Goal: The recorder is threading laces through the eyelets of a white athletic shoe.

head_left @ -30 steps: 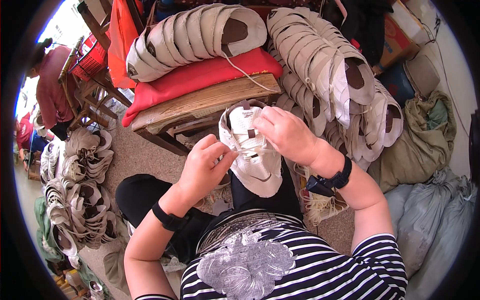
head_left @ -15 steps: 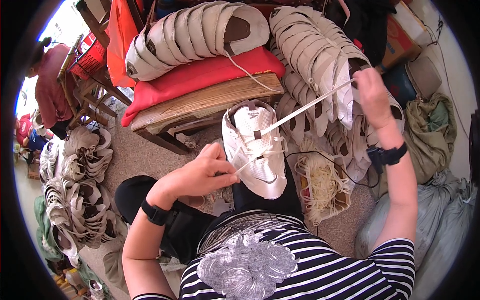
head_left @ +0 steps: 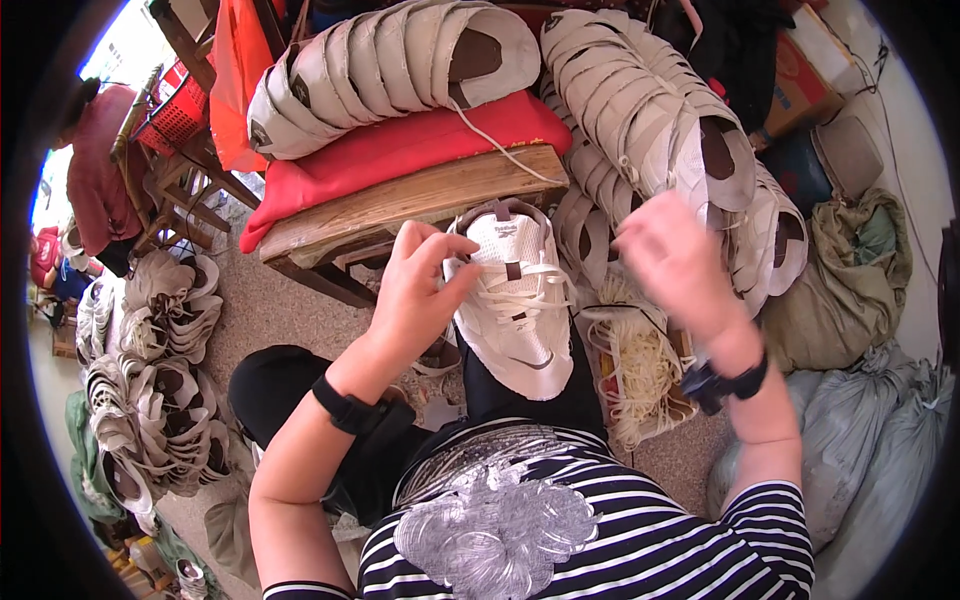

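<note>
A white shoe upper (head_left: 515, 315) with a dark collar rests on my thigh, toe toward me. Pale laces (head_left: 530, 290) cross its front, below a small dark loop on the tongue. My left hand (head_left: 425, 285) is at the upper's left edge, by the lace holes. Its thumb and forefinger are apart, and no lace shows between them. To the right of the upper, my right hand (head_left: 680, 265) hangs in the air, smeared by motion. Whether it holds a lace end cannot be made out.
Nested shoe uppers (head_left: 390, 70) lie on a red cloth (head_left: 400, 140) over a wooden bench (head_left: 420, 205). More uppers (head_left: 640, 110) are stacked at the right. A box of loose laces (head_left: 645, 380) stands beside my leg. Piled uppers (head_left: 160, 400) cover floor at left; a person (head_left: 100, 170) is behind.
My right hand has come down and left from the far right, where it held a lace stretched taut. My left hand has moved up from the toe-end laces to the upper's left edge.
</note>
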A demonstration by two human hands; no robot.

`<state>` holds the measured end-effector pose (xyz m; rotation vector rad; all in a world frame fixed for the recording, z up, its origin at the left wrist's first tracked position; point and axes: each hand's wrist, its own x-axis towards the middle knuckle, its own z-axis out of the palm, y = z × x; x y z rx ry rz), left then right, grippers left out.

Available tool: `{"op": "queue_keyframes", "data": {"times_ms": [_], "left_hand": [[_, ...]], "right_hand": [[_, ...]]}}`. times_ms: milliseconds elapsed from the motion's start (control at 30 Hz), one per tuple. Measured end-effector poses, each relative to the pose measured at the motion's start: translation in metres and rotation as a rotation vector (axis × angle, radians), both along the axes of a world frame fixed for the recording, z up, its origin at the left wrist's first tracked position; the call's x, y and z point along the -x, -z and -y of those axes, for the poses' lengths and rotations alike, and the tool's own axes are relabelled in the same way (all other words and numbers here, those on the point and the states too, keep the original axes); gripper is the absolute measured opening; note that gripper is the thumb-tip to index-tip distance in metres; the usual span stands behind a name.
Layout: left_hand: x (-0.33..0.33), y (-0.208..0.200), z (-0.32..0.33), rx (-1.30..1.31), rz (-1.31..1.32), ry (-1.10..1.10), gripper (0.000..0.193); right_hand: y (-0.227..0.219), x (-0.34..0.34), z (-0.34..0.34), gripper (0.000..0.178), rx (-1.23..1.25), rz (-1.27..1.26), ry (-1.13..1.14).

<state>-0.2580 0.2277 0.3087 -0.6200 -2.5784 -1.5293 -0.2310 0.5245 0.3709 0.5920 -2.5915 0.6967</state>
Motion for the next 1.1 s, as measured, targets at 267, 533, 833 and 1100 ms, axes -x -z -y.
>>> {"op": "queue_keyframes", "data": {"times_ms": [267,533,833,1100], "left_hand": [[0.008,0.006,-0.013,0.203,-0.368,0.064,0.016],[-0.001,-0.004,0.008,0.108,-0.182,0.061,0.016],[-0.002,-0.008,0.019,0.015,-0.136,-0.039,0.017],[0.007,0.009,-0.01,0.183,-0.282,0.045,0.019]], "right_hand": [[0.049,-0.028,0.066,0.017,0.03,0.366,-0.1],[0.038,-0.01,0.053,0.009,0.673,1.082,-0.086],[0.027,0.012,0.041,0.017,0.518,1.0,-0.119],[0.006,0.0,0.034,0.019,0.328,0.809,0.009]]}}
